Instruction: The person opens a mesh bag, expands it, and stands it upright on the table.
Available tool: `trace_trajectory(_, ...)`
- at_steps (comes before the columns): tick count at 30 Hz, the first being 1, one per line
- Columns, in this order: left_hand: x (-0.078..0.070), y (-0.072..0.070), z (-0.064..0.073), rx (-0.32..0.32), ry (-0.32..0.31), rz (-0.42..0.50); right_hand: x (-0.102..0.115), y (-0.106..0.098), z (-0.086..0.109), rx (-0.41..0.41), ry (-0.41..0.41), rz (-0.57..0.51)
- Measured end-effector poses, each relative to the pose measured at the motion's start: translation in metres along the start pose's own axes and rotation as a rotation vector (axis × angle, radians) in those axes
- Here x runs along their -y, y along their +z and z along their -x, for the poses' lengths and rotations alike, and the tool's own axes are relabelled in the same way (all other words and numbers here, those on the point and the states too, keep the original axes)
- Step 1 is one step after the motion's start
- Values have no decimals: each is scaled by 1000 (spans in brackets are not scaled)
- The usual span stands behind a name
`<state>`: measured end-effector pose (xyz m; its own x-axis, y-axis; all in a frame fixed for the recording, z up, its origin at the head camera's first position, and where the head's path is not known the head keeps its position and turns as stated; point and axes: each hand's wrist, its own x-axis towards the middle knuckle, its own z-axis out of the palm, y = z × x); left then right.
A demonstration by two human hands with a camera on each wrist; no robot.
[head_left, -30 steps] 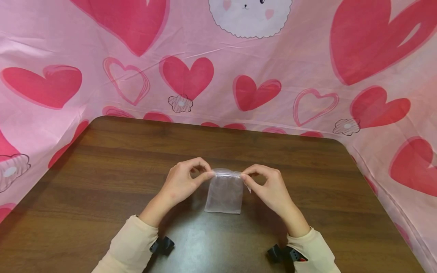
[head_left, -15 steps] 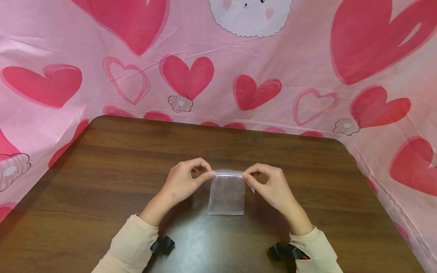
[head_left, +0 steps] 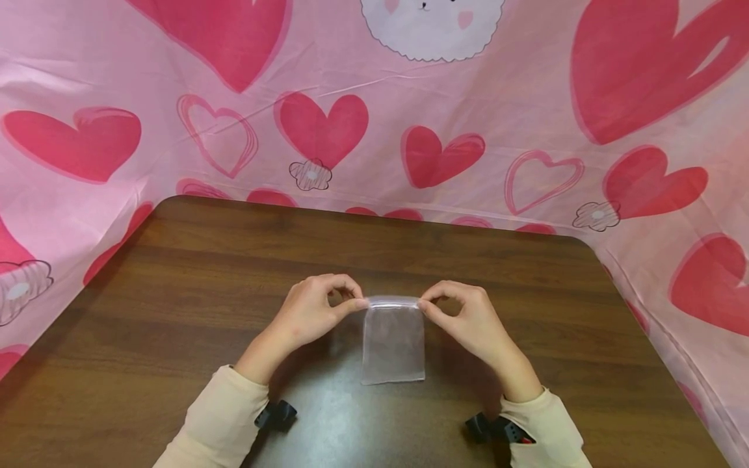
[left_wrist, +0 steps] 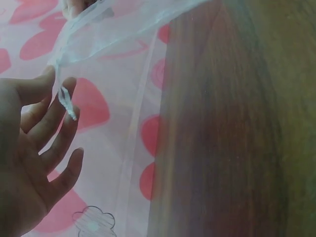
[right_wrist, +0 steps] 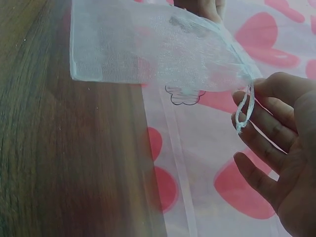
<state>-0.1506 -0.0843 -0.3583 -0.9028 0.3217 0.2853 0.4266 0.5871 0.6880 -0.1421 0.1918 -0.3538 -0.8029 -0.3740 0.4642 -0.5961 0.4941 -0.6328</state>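
Note:
A small sheer white drawstring pouch (head_left: 394, 344) hangs flat between both hands in the head view, its gathered top edge stretched between them. My left hand (head_left: 313, 309) pinches the top left corner between thumb and forefinger. The opposite corner is pinched the same way by my right hand (head_left: 468, 318). In the left wrist view a knotted end of drawstring (left_wrist: 66, 102) dangles beside the left fingers. A looped cord end (right_wrist: 243, 111) hangs by the right fingers in the right wrist view. The mesh looks see-through, with nothing visible inside.
A brown wood-grain table (head_left: 234, 247) lies beneath the hands. Pink cloth (head_left: 497, 97) printed with red hearts rises behind it and along both sides. Black wrist-camera mounts (head_left: 276, 416) show at the cuffs.
The pouch has shifted slightly right and toward the person. Its top edge is now pulled straighter, as the right hand has moved a little to the right.

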Motion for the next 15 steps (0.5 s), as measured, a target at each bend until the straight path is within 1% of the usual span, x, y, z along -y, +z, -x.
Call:
trace_trajectory(5, 1, -2, 0, 23, 6, -44, -1, -2, 0, 42, -9, 4)
trace_trajectory(11, 3, -3, 0, 46, 51, -111, -3, -3, 1, 99, 3, 6)
trace_trajectory(15, 5, -3, 1, 65, 62, -139, -2, -4, 2, 127, 8, 24)
